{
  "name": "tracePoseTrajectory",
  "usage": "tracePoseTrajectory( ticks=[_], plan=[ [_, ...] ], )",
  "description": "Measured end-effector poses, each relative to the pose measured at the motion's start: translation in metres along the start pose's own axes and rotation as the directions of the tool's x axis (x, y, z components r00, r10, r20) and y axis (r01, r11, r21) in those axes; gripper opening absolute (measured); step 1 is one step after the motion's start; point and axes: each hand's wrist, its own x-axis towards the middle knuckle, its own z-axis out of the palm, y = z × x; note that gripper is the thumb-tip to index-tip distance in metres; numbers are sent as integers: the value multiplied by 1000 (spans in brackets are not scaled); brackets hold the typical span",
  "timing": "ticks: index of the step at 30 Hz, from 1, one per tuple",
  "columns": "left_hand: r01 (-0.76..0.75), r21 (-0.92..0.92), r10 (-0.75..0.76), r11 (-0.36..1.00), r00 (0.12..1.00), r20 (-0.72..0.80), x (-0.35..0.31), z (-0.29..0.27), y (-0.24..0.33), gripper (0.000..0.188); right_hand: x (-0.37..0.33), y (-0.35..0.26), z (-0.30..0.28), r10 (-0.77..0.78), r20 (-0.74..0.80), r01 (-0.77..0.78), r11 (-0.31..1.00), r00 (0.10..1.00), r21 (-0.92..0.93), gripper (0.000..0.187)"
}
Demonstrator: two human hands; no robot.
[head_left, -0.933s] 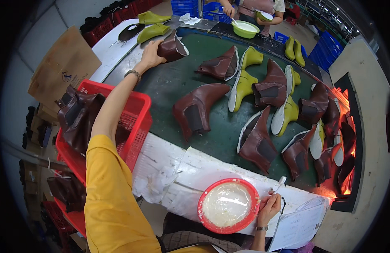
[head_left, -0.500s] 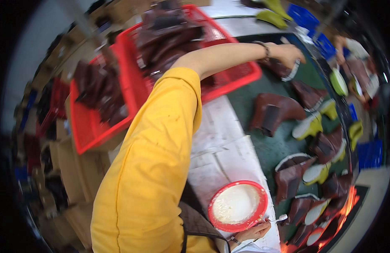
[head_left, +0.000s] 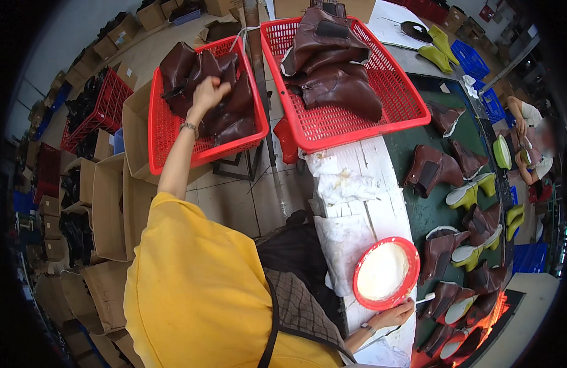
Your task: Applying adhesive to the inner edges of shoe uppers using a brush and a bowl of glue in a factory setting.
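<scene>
My left hand (head_left: 210, 97) is over the left red basket (head_left: 153, 138), its fingers loosely bent and no object visible in them. Just beneath it lie several dark brown leather boot uppers (head_left: 237, 110). Low on the right, my right hand (head_left: 394, 315) grips a small brush (head_left: 425, 298) with a white head. The brush sticks out to the right, beside a red-rimmed bowl (head_left: 412, 276) of creamy white paste (head_left: 383, 272). This bowl stands on a white, stained bench (head_left: 390, 205).
A second red basket (head_left: 397, 101) holds more brown boot uppers (head_left: 341, 92). On the green work surface (head_left: 409, 214) to the right are brown boots (head_left: 433, 170) and yellow-green lasts (head_left: 464, 196). An orange glow (head_left: 497, 316) shows lower right. Another person (head_left: 532, 138) sits beyond.
My left hand has let go of a brown boot on the green surface and swung left over the left basket. My right hand keeps the brush beside the bowl. The view has shifted left.
</scene>
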Motion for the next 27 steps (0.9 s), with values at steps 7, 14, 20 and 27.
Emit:
tracePoseTrajectory(
  ticks=[7,14,20,27],
  plan=[
    [-170,69,157,983,974,161,-58,55,6,68,-3,16,-7,-108,-72,110,994,992,18,39],
    [-417,-174,196,892,705,-681,-82,-117,85,50,-2,-3,-8,29,-11,-27,986,1000,163,29],
    [-411,-724,573,554,819,-26,-150,-90,165,52,6,-37,-36,120,194,-169,950,974,261,33],
    [-258,-795,835,549,148,529,-210,48,289,64,-8,-105,-54,-246,395,417,796,885,-438,16]
  ],
)
